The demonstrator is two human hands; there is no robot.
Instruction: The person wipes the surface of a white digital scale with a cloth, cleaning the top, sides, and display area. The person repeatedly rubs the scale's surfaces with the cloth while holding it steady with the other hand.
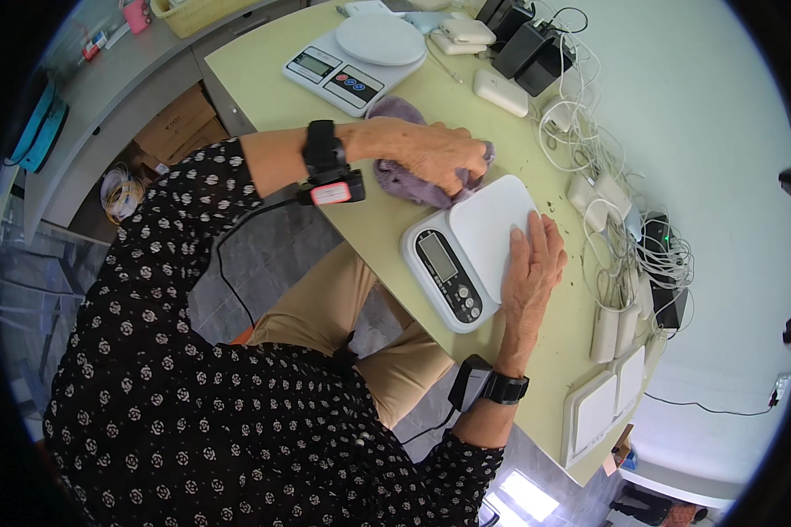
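A crumpled purple cloth [402, 182] lies on the table, bunched under my left hand [444, 158], whose fingers are closed on it. Just beside it sits a white kitchen scale [444, 279] with a grey display, several buttons and a square white weighing plate [498, 221]. My right hand [536, 259] grips the far right edge of this scale, with the thumb resting on the plate. Part of the cloth touches or nearly touches the plate's corner. Behind the cloth stands a second white scale [347, 75] with a round plate.
The pale yellow-green table [264, 83] has a curved edge beside my legs. Tangled white cables [584, 140], black adapters [532, 57] and white power banks [501, 92] line the wall side. A flat white device [593, 413] lies at the right end. Small dark crumbs dot the tabletop.
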